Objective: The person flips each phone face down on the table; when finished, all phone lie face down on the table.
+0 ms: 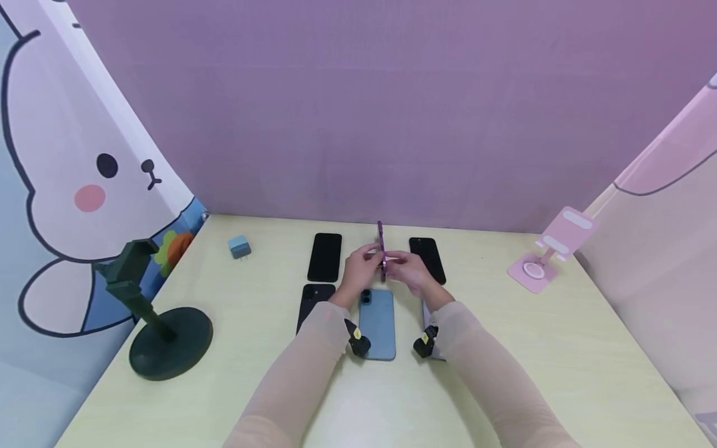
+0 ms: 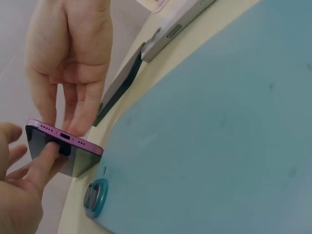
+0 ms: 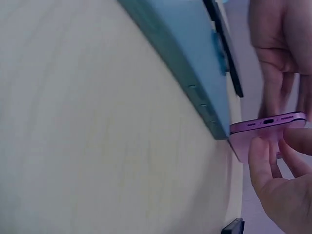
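Note:
A pink-framed phone (image 1: 381,233) stands on its edge between my two hands, its charging port facing me. My left hand (image 1: 360,270) holds it from the left, fingers against the dark screen (image 2: 73,163). From the other side my right hand (image 1: 411,272) grips it, with fingers on the pink back (image 3: 243,146). Nearer me, a blue phone (image 1: 379,330) lies back up between my wrists. A black phone (image 1: 325,257) and a dark phone (image 1: 315,297) lie to the left. To the right are another black phone (image 1: 427,258) and a pale phone (image 1: 426,312), partly hidden by my right arm.
A dark green stand (image 1: 170,342) with a round base is at the left of the table (image 1: 252,348). A small blue charger plug (image 1: 239,247) lies behind it. At the far right is a pink phone stand (image 1: 534,274). A purple wall (image 1: 392,124) borders the back edge.

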Available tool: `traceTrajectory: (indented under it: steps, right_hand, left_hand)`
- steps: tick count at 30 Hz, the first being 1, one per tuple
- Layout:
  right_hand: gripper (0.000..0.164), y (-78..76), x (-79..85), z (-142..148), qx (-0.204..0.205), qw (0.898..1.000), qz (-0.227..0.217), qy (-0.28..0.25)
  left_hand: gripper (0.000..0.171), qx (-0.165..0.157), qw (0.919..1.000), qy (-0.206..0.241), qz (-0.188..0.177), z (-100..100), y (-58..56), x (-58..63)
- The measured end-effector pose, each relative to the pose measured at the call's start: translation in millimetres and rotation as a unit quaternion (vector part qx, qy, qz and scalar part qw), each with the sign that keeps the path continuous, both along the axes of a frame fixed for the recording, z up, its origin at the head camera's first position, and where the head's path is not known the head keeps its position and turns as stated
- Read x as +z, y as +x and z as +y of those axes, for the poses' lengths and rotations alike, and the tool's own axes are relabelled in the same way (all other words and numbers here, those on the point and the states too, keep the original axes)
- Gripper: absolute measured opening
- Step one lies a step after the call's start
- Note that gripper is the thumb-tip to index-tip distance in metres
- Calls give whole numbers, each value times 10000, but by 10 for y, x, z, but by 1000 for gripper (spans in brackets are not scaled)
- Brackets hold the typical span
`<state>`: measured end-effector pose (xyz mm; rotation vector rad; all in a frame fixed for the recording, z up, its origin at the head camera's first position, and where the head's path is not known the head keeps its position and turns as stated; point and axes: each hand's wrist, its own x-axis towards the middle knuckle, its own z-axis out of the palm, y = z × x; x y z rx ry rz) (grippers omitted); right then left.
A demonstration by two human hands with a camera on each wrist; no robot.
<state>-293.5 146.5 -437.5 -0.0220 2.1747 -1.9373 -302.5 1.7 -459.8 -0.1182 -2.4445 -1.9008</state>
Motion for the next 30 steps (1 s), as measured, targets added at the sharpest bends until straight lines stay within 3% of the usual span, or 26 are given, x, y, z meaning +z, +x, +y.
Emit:
traceTrajectory:
  steps: [6,12,19,30]
  right_hand:
    - [42,5,-39,-11,34,9995,-105,292]
    - [41,-12,-52,-28,199,9990,-230,335]
    - [39,-37,-92,-30,175,9992,-297,197]
    - [39,-67,-132,-39,-46,9862,-290,1629]
  left_hand:
    - [38,-249,9990,-262,250,-33,13,53]
    - [31,-203,9970,-607,438,-89,30,118]
    - [33,-25,9956,-848,398,-145,-16,68]
    - [31,221,9863,-1621,191,-219,-11,-13]
